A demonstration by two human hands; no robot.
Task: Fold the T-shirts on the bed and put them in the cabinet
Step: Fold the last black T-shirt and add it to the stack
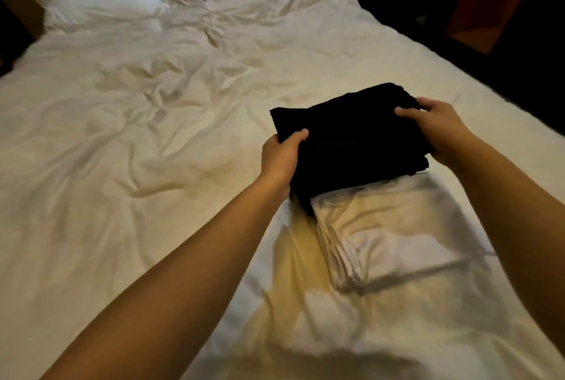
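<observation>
Both hands, left hand (279, 159) and right hand (440, 129), grip the folded black cotton T-shirt (351, 141) between their fingers, just beyond a folded white T-shirt (397, 239); folding looks done, stowing remains.

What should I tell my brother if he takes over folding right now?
Left hand grips the left edge of the folded black T-shirt; right hand grips its right edge. The shirt is over the bed, its near edge overlapping a folded white T-shirt lying on the sheet. Done: both shirts look folded. Left: carry them to the cabinet, which cannot be told in this view.
</observation>
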